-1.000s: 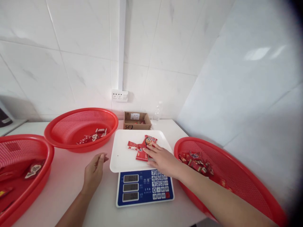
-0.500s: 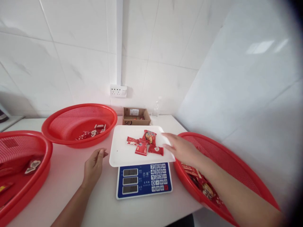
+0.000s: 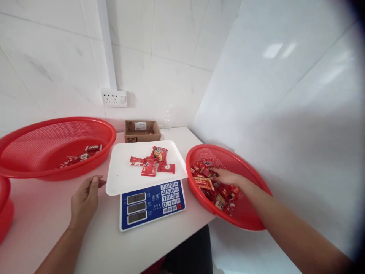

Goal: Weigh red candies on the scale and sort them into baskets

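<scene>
My right hand [image 3: 226,178] reaches into the red basket [image 3: 255,179] on the right, its fingers apart and touching the small red snack packets [image 3: 203,183] heaped there. Left of the scale, my left hand [image 3: 85,199] hovers near the tray's edge with thumb and fingers pressed together; whether something small sits between them is hidden. Several red snack packets [image 3: 148,167] lie on the scale's white tray [image 3: 122,163]. Below the tray, the blue scale panel [image 3: 152,205] shows three displays and a keypad.
Another red basket [image 3: 57,125] with a few packets stands at the back left, and part of a third basket [image 3: 5,213] shows at the left edge. Near the wall are a cardboard box [image 3: 142,137] and a clear plastic bottle [image 3: 167,120]. A wall closes off the right side.
My right hand has moved from the tray's right edge into the right basket. The view has turned right. The packets on the tray look the same.
</scene>
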Available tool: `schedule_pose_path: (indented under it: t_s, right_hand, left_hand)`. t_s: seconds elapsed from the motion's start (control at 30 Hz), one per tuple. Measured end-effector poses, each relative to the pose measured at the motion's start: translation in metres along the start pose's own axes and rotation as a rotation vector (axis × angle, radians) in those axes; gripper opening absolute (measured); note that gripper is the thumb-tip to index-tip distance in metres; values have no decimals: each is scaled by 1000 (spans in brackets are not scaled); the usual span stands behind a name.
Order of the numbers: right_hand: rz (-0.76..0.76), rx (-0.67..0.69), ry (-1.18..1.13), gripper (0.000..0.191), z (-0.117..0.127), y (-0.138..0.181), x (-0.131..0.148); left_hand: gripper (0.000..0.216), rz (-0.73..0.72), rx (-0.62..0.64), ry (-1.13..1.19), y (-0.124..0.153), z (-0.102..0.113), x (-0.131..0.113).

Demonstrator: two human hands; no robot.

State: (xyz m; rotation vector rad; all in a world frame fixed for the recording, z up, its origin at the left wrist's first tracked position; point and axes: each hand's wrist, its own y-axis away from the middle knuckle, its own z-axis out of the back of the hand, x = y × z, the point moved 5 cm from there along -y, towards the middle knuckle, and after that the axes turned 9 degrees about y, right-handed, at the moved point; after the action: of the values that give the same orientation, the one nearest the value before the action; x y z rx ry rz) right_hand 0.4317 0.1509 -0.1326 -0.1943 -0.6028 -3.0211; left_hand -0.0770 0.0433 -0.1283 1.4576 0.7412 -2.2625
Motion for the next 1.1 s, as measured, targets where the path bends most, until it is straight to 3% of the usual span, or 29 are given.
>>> schedule_pose_path:
  t_s: [0.23,0.37,0.43,0.6,0.7,0.87,1.1]
  right_hand:
    - [66,69,-206,39,11,13,25]
    - [6,-52,-85,29,19,5,34]
    - [22,-97,-76,31,18,-5,42]
    - [59,-123,68,60,-1,-26,66]
    - [59,-152,180,55,-9,-29,76]
    - [167,-155,162,28,-5,-25,73]
    - [216,-257,-184,25,26,-13,47]
  left_hand:
    - [39,59,6,-33,1,0,0]
    - [41,69,12,-12,1,0,4]
    - [41,64,15,-14,1,-1,5]
    - [43,42,16,-13,-1,-2,8]
    - [43,29,23,-25,-1,-2,8]
    - [40,36,39,-18,1,0,2]
    - [42,77,42,-48,1,2,-1]
